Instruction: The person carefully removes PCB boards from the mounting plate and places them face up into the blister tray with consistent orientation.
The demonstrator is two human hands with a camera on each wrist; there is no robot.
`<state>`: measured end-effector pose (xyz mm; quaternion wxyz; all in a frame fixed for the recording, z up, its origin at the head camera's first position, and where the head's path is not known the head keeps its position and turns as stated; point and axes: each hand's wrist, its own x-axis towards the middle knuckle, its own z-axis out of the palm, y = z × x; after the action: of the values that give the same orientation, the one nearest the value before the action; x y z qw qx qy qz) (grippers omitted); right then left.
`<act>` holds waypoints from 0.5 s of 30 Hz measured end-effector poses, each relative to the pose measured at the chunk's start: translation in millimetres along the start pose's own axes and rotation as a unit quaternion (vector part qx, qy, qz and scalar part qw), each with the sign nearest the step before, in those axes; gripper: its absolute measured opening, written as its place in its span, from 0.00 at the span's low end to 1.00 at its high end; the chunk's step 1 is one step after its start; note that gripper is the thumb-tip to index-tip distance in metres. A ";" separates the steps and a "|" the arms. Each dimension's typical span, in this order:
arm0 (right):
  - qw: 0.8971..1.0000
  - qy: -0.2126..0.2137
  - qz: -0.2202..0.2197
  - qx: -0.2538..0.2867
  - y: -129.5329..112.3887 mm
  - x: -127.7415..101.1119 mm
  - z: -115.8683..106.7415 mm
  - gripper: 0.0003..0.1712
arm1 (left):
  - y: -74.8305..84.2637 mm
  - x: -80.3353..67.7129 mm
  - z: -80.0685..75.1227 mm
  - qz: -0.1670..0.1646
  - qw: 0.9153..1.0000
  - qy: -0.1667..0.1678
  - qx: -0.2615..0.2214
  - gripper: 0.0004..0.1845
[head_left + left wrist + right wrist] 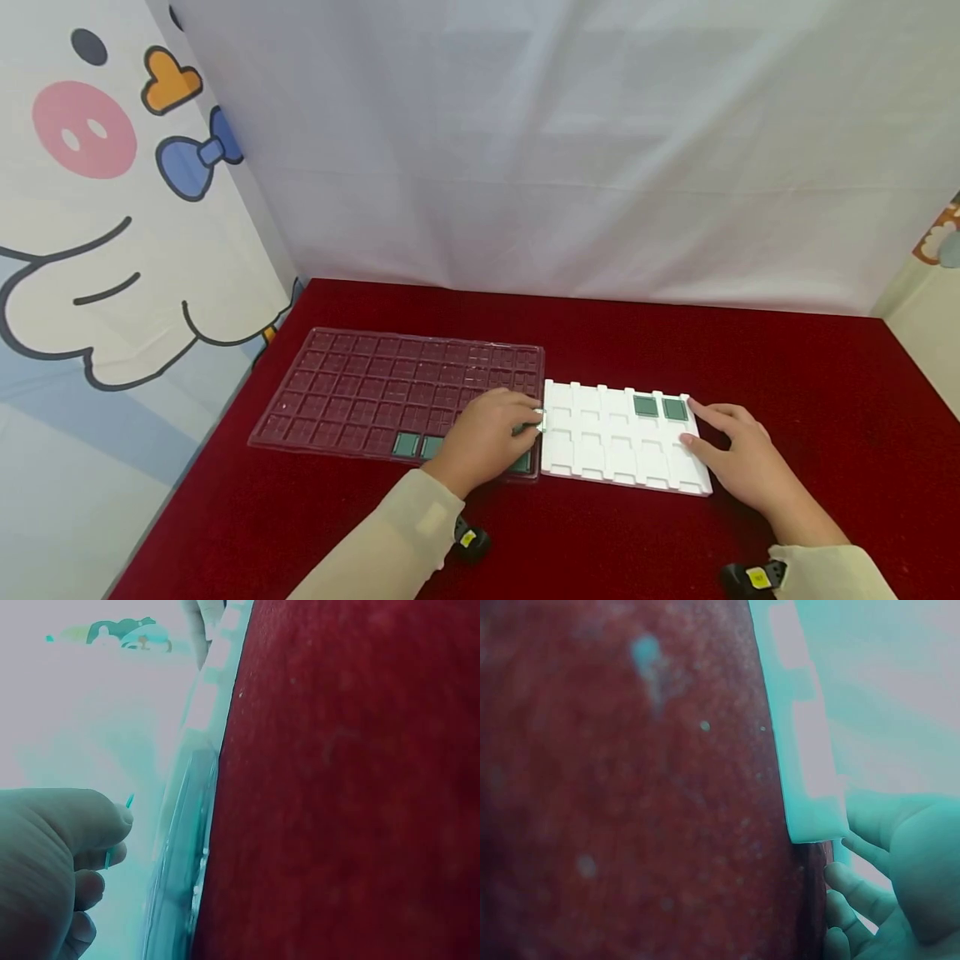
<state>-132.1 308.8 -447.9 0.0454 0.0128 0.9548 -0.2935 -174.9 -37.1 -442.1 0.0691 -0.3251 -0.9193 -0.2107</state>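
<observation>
Nearest the camera, the left sleeve [382, 542] and right sleeve [832, 573] are cut off by the frame at seven and four o'clock. At five o'clock, a small thin chip [542, 419] is pinched between thumb and fingers of the left hand [489, 433], mostly covered; the left wrist view shows only slivers of it. It is over where the clear tray [352, 383] adjoins the white tray [592, 454]. Part of the clear tray's near row of green chips [406, 444] is hidden behind that hand. Two seated chips [645, 407] occupy the white tray's one o'clock corner. At its three o'clock end, the right hand [738, 454], thumb and fingers spread, touches the edge; some fingers are hidden. Glare washes out both wrist views. Beneath is the red-covered table [810, 400]; at twelve o'clock hangs a white curtain [562, 167].
</observation>
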 end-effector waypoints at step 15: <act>1.000 -0.002 0.007 -0.002 -0.8 -0.4 0.2 0.40 | -19.5 -12.6 -7.2 -0.021 1.000 -0.007 0.005 0.10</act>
<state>-131.7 308.1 -447.6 0.0494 0.0189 0.9551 -0.2917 -177.4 -61.0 -445.6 0.0601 -0.3066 -0.9276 -0.2050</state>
